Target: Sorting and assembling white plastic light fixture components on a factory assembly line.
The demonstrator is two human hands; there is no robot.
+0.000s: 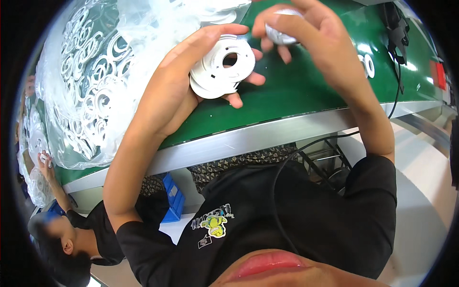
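My left hand (178,79) is closed around a white plastic disc part (245,56) with a toothed rim and a round hole in its middle. Its thumb lies along the upper edge, and fingertips show past the far side. Above the green table, a little to the right, my right hand (325,40) pinches a round white toothed gear (283,34) between thumb and fingers. Motion blurs that hand slightly. The two parts are apart from each other.
Large clear plastic bags (143,28) with many white rings (95,71) cover the table's left side. White rings (369,66) lie at right, near a black cable (399,76) and a red object (437,75). Another person (100,225) works at left. A blue bin (173,198) stands below.
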